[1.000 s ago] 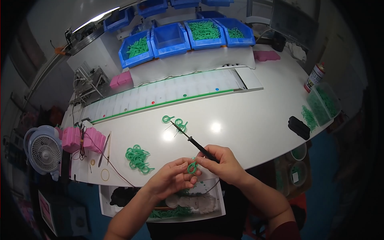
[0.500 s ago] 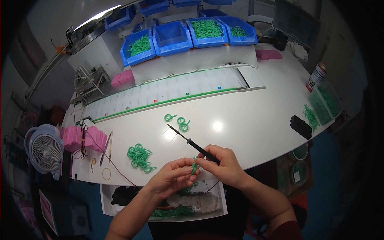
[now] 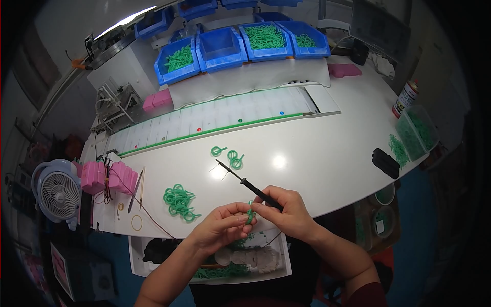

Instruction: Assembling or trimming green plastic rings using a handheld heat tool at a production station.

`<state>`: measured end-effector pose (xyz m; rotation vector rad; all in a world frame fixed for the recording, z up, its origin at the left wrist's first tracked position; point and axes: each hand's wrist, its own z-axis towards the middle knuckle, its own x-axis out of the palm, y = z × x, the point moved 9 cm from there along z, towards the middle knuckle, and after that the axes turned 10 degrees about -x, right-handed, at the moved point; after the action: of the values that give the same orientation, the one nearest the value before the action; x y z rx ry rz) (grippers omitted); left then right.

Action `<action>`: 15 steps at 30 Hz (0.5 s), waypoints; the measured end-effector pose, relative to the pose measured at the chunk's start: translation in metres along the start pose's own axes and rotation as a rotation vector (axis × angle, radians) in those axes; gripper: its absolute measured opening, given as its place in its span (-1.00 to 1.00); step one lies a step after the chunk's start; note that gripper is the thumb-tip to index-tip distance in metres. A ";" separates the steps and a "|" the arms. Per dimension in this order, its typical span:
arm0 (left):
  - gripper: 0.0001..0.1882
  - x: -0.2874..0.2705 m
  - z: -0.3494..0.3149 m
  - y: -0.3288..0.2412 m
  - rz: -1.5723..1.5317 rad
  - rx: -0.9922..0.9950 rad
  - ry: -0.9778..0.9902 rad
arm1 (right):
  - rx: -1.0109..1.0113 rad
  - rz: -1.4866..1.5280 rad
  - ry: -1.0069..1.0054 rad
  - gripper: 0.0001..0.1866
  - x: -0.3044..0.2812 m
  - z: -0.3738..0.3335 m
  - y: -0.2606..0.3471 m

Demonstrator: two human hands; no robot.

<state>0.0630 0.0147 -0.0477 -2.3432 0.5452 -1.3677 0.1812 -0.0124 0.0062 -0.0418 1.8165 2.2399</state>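
Observation:
Over the table's front edge, my left hand (image 3: 224, 225) pinches a small green plastic ring piece (image 3: 250, 216) between thumb and fingers. My right hand (image 3: 287, 215) meets it from the other side, thumb and fingertip at the top of that piece. Also gripped in the right hand is a black pen-shaped tool like a soldering iron (image 3: 262, 193). Its thin tip points up and left, away from the green piece, with fine wires sticking out near the end. Beyond the tip lie a few green ring pieces (image 3: 235, 159); left of my hands is a pile of them (image 3: 179, 202).
Below my hands is an open drawer (image 3: 285, 256) with green scraps and a grey cloth. A conveyor strip (image 3: 204, 123) crosses the table under blue bins (image 3: 220, 48). Pink blocks (image 3: 93, 176) and a fan (image 3: 59, 189) stand left; a spray can (image 3: 404, 100) and clear tub (image 3: 417, 135) stand right.

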 end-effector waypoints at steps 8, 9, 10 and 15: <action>-0.70 -0.003 0.000 -0.002 0.037 0.014 -0.012 | 0.006 0.001 0.009 -0.77 0.001 0.001 -0.001; -0.70 -0.003 0.000 -0.001 0.037 0.015 -0.012 | -0.006 0.001 0.001 -0.77 0.000 0.001 0.000; -0.69 -0.004 0.000 -0.002 0.030 0.030 -0.022 | -0.019 0.002 -0.006 -0.77 0.000 0.001 0.002; -0.70 -0.002 -0.004 -0.009 0.034 0.092 -0.058 | -0.029 -0.008 0.002 -0.84 -0.001 -0.003 0.001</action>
<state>0.0600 0.0227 -0.0437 -2.2820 0.4920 -1.2784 0.1813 -0.0159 0.0071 -0.0566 1.7810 2.2615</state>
